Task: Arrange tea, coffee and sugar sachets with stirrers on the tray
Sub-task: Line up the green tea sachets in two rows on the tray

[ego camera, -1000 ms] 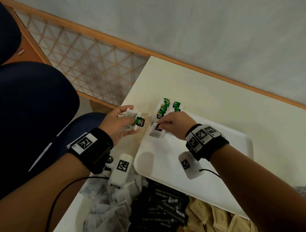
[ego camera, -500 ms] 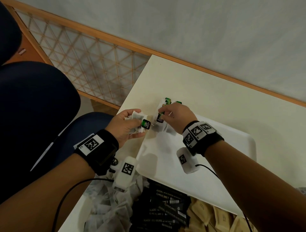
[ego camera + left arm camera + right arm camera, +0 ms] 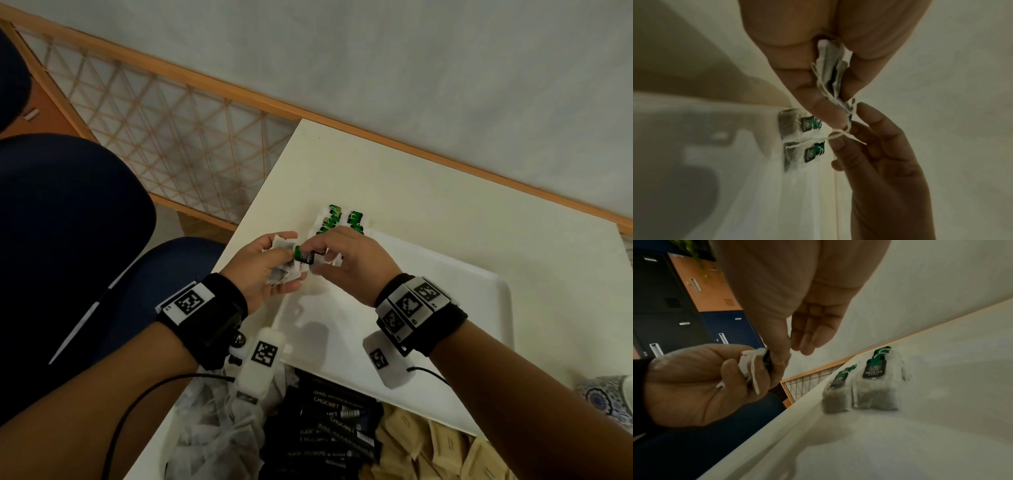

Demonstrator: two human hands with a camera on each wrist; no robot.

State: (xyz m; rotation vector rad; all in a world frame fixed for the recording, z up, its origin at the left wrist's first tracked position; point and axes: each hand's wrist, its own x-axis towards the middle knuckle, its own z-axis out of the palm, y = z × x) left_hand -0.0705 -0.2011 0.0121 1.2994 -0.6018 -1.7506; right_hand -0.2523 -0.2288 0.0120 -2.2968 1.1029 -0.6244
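My left hand (image 3: 274, 265) grips a small bunch of white tea bags (image 3: 282, 270) just left of the white tray (image 3: 462, 308), over the table's edge. My right hand (image 3: 313, 255) has come up against it and pinches the green tag (image 3: 303, 255) of one bag between thumb and forefinger. The right wrist view shows that pinch on the tag (image 3: 766, 357), with the bags (image 3: 750, 368) in the left hand (image 3: 694, 386). The left wrist view shows the bags (image 3: 830, 69) and their loose strings (image 3: 838, 134). Two stacks of green-tagged tea bags (image 3: 337, 219) lie in the tray's far left corner.
Near the table's front edge lie a heap of loose tea bags (image 3: 212, 435), black coffee sachets (image 3: 329, 425) and brown sugar sachets (image 3: 435, 452). A patterned dish (image 3: 609, 394) sits at the right. A wooden lattice rail (image 3: 154, 137) and a dark blue chair (image 3: 68, 222) are to the left.
My right hand left the tea bag it laid on the tray, moved left to my left hand and took hold of a tag there. The left hand stayed about where it was.
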